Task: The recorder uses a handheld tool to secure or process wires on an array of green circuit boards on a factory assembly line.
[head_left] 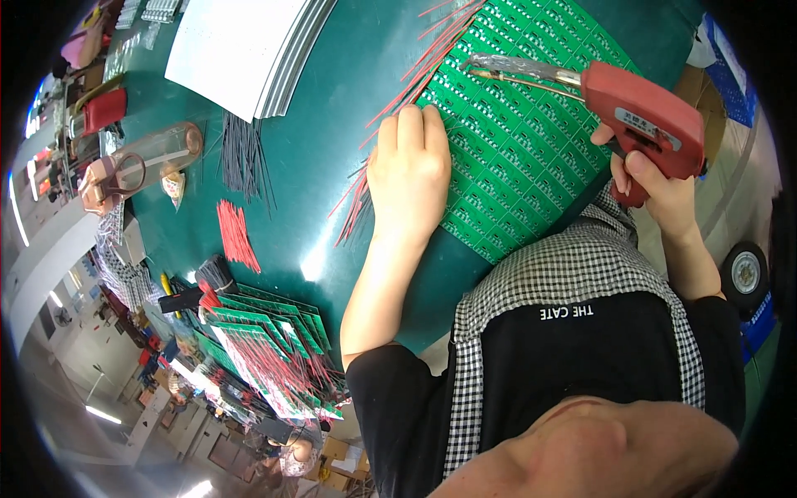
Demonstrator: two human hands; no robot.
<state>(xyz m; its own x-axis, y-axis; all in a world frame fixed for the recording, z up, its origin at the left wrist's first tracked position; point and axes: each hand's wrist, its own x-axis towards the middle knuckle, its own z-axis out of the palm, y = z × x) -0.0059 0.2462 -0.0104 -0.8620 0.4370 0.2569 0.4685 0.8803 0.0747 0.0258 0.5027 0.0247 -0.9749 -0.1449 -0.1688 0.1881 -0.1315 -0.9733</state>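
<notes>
Green table [311, 174] leaves view above — right hand [652, 178] grips red soldering gun [639, 98], left hand [410, 170] curls, hold unclear.

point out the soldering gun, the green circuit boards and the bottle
soldering gun [649, 101]: head view, on the red casing
green circuit boards [519, 149]: head view, on the face, near the middle of the sheet
bottle [170, 148]: head view, on the clear side wall

There are two hands [408, 178]; one soldering gun [639, 112] and one wheel [745, 272] at right; one bottle [158, 156] at left. Circuit boards [531, 149] and wires [237, 236] are too many to count.
</notes>
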